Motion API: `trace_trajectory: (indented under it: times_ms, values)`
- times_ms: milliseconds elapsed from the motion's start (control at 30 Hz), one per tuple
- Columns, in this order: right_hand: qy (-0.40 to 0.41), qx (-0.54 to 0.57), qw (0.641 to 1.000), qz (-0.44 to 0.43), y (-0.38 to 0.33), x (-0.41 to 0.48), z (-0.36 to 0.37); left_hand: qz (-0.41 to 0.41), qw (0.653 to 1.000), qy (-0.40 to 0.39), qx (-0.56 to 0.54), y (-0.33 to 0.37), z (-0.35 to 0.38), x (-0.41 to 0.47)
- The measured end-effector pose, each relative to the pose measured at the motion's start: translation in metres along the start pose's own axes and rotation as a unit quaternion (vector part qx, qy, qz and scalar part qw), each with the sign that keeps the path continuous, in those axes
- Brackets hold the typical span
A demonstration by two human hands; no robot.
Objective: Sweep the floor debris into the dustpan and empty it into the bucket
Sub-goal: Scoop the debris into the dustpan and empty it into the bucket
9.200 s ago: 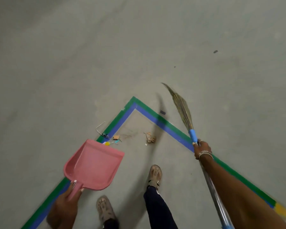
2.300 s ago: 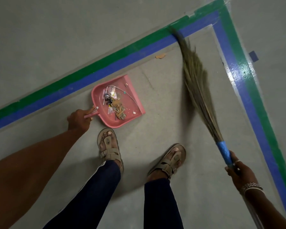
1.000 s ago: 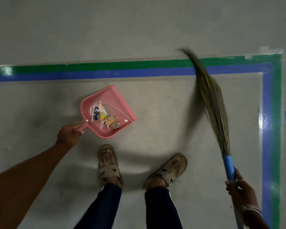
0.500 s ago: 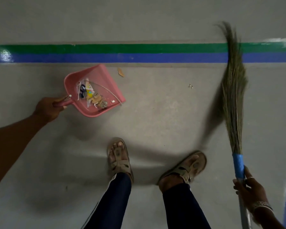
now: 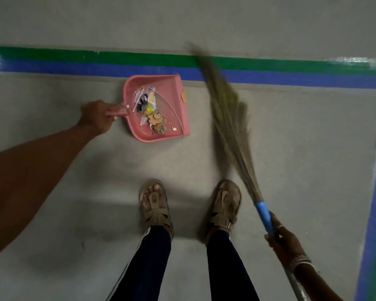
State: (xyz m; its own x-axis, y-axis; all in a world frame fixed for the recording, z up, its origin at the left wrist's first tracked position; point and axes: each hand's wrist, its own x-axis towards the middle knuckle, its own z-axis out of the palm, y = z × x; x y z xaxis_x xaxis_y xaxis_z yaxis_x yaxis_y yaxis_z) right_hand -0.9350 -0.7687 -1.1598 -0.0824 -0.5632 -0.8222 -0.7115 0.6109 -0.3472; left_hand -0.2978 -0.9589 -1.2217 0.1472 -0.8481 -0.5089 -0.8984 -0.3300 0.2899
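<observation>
Now that the dustpan has been set back on the floor by the tape line, a brown scrap at its lip can be swept in. Its handle is clamped in the left grip, the broom in the right grip; debris lies inside.

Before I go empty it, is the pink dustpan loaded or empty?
Loaded: a pile of debris lies in the dustpan, gripped by the left hand.
</observation>
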Motion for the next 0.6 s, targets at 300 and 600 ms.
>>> trace_trajectory:
  times_ms: [300, 600]
  values:
    - [-0.089, -0.051, 0.990, -0.093, -0.036, 0.010, 0.012, -0.090, 0.985, -0.016, -0.145, 0.040, 0.049, -0.040]
    - [-0.153, -0.111, 0.976, -0.107, -0.062, -0.024, -0.039, -0.167, 0.940, 0.041, -0.294, 0.071, 0.049, -0.109]
